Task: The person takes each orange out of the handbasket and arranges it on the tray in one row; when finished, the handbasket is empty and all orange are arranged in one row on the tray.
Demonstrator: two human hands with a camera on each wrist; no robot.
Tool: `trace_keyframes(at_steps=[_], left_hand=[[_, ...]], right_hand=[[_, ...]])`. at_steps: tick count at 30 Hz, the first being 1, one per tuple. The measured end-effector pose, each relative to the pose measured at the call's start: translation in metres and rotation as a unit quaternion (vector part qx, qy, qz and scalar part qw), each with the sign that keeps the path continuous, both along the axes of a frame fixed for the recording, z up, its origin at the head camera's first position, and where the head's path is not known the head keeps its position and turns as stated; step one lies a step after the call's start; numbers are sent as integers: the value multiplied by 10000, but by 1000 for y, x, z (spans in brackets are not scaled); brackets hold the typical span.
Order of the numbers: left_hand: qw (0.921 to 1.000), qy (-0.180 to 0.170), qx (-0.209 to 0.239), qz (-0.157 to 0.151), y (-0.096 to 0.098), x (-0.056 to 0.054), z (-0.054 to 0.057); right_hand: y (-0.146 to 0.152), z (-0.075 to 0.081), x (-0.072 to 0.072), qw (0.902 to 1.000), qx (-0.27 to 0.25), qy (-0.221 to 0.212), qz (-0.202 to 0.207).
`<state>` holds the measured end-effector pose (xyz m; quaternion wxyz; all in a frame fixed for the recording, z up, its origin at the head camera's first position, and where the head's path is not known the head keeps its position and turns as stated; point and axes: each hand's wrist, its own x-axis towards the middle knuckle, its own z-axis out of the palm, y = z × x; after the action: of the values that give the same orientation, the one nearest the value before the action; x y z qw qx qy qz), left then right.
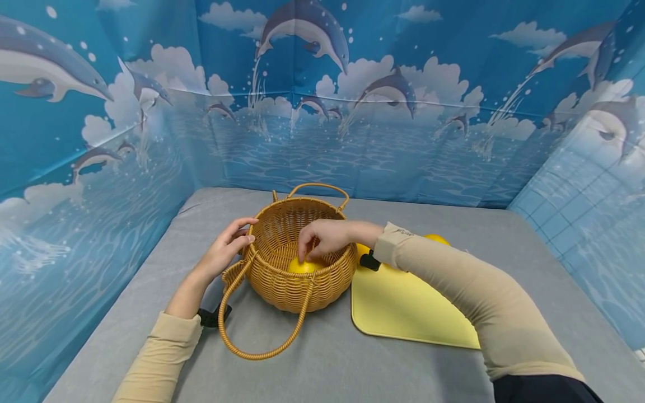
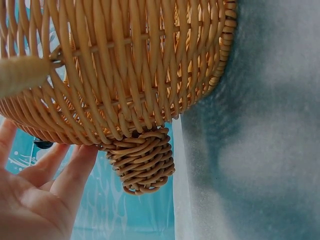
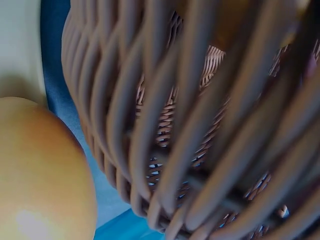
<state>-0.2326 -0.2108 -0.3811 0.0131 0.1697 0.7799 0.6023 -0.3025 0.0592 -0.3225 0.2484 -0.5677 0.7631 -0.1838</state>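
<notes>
A round woven wicker basket [image 1: 289, 288] stands on the grey surface, its mouth tilted toward me. My left hand [image 1: 224, 252] steadies its left side, thumb and fingertips at the rim. The left wrist view shows those fingers [image 2: 75, 175] fairly straight against the weave, beside a short woven stub [image 2: 142, 162]. My right hand [image 1: 325, 238] reaches over the right rim and pinches the top of a smooth yellow round fruit [image 1: 302, 266] low in the basket. In the right wrist view the basket wall [image 3: 165, 100] hides that hand.
One basket handle [image 1: 262, 355] hangs toward me; the other [image 1: 319, 184] stands up at the back. To the right lies a yellow mat [image 1: 398, 308], partly under my right arm. More yellow fruit [image 1: 437, 239] sits by it, one [image 3: 42, 175] close beside the basket. Dolphin-printed curtains [image 1: 322, 145] surround the surface.
</notes>
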Motion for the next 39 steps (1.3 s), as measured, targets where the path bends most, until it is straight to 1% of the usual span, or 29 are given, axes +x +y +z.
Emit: trace_keyframes(at_steps=[3,6,12,16,22,26,28,30,31,33,35,37,39], left_hand=[[10000,-10,-3,5,0,0,0],[10000,0,-19,8,1,0,0],[10000,19,-44,17,1,-1,0],[10000,14,-37,31,2,0,0],[10000,34,-34,79,2,0,1],[10000,33,-23,87,1,-1,1],[10000,35,-31,79,1,-1,1],[10000,37,-53,75,1,0,1],[9999,33,-68,76,1,0,1],[9999,27,-93,80,1,0,1],[9999,16,-100,86,1,1,1],[9999,13,-91,89,1,1,2],[9999,18,-80,96,2,1,2]], right_hand=[[0,-1,-2,9997,-35,243,46],[-1,-2,-3,9993,100,336,-101],[-2,-1,-1,9967,595,78,-550],[-5,-2,0,9948,698,-136,-731],[-7,-3,-3,9936,772,-323,-764],[-8,-4,-5,9941,760,-505,-583],[-8,-4,-6,9951,752,-467,-448],[-8,-4,-6,9961,768,-297,-328],[-8,-4,-6,9961,800,-184,-336],[-9,-3,-6,9954,871,39,-406],[-9,-3,-6,9941,931,158,-539],[-10,-4,-7,9929,966,139,-685],[-10,-5,-8,9926,960,72,-738]])
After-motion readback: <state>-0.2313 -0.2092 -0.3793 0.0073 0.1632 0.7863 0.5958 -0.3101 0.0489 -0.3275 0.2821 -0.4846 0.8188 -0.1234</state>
